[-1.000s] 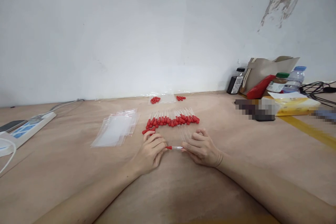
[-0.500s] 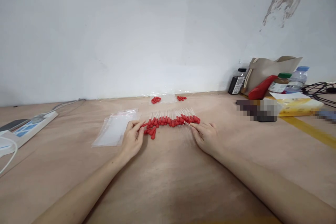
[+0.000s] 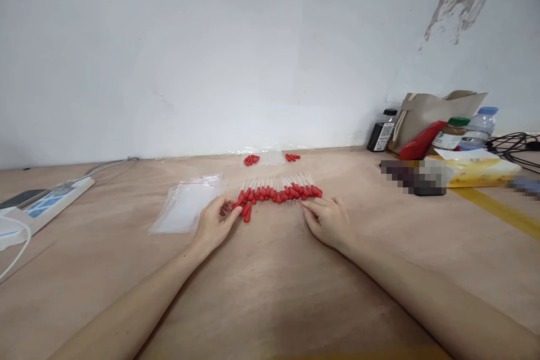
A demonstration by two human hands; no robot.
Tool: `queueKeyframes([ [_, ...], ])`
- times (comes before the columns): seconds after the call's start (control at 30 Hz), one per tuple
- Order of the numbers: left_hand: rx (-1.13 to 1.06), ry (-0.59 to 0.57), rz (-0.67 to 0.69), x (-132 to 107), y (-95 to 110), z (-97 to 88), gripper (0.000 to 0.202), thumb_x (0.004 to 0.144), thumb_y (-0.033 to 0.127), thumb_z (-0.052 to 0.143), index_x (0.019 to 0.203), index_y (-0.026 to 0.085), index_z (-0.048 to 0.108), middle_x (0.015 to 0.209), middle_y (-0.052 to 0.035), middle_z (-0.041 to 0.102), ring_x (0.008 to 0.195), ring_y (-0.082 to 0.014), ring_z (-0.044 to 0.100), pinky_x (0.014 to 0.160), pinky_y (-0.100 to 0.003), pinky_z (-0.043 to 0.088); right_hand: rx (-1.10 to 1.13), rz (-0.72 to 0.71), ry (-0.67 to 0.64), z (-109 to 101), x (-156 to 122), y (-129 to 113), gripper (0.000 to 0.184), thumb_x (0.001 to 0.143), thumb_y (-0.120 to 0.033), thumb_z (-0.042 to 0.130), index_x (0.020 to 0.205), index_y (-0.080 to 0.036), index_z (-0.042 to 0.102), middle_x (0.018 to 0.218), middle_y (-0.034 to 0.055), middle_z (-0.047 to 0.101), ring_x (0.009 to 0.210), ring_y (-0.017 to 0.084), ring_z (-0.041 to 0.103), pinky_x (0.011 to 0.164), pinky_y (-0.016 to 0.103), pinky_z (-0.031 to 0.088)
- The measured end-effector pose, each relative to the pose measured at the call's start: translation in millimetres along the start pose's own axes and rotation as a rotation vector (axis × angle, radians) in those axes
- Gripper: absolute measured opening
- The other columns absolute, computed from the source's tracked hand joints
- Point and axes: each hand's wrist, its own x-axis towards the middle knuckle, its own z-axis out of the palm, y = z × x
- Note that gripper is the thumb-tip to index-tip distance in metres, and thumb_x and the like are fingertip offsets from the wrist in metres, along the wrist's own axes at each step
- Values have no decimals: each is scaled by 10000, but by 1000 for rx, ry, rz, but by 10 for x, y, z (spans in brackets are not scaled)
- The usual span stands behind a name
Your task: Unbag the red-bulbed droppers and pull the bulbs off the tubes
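A row of red rubber bulbs runs across the middle of the table, with thin whitish tubes reaching from them toward the wall. My left hand is at the row's left end, its thumb and fingers closed on a red bulb that they partly hide. A few loose bulbs lie beside its thumb. At the right end, my right hand pinches a thin clear tube, mostly covered by the fingers. More clear tubes lie on the wood just left of that hand.
Clear plastic bags lie left of my left hand. Two small groups of red bulbs, one left and one right, rest near the wall. A power strip is far left; a tissue pack, bottles and a bag stand right.
My left thumb and fingers have shifted slightly right over the loose bulbs. My right hand has drawn back a little, and the tube's pale tip no longer sticks out toward the row.
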Motion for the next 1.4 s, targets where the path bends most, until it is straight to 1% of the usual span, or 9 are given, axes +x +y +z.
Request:
queueKeyframes([
  [0.33,-94,-61,-51,65,-83,76,288,722,439,550,818,173,603,739,-13,614,642,-134,539,599,-248,436,-3,-78,-100,-35,7,-51,257,799,-366,484,953,-205,613,769,30,615,771,152,537,715,292,261],
  [0.53,-71,-4,-92,108,-68,34,335,752,482,486,817,181,618,733,-6,635,627,-129,539,596,-235,425,20,-97,-119,-49,9,-80,317,785,-443,487,955,-203,604,809,44,622,804,174,538,725,303,272],
  [0.63,-23,5,-148,231,-125,2,366,727,513,497,812,175,608,757,-16,642,667,-141,553,603,-235,420,45,-18,-61,-43,13,-72,311,806,-424,464,986,-203,589,803,41,634,765,168,551,718,301,273],
  [0.73,18,-99,-232,381,-189,-5,408,660,562,545,774,176,609,743,-22,648,685,-164,565,588,-243,412,64,136,-25,-38,17,-48,260,840,-373,413,936,-193,574,721,26,638,667,153,558,690,300,272],
  [0.83,-5,-235,-272,484,-221,18,426,629,591,554,695,174,610,651,-15,636,636,-172,567,566,-251,401,96,271,-71,-23,17,-13,202,851,-332,379,846,-189,523,648,3,625,629,157,564,669,300,271],
  [0.93,-24,-282,-236,518,-230,48,400,623,575,568,641,176,592,621,-4,623,628,-170,566,575,-253,394,146,312,-109,4,16,20,135,845,-275,369,821,-193,472,709,1,635,668,162,580,666,297,273],
  [1.03,-30,-253,-245,514,-250,72,366,626,545,574,644,179,583,610,6,615,607,-160,555,567,-248,385,197,300,-145,20,25,37,97,818,-231,386,864,-192,461,733,7,634,683,159,579,668,291,283],
  [1.23,-56,-178,-315,508,-309,113,328,662,489,537,646,165,586,558,4,599,544,-145,532,522,-238,374,347,320,-289,24,64,37,197,767,-225,446,960,-188,450,683,-13,605,640,139,545,620,257,320],
  [1.4,-48,-56,-345,542,-290,44,317,679,465,517,690,156,588,600,-1,597,562,-144,521,521,-237,364,423,330,-303,73,60,41,210,759,-267,476,954,-193,457,656,-18,601,581,127,523,587,251,333],
])
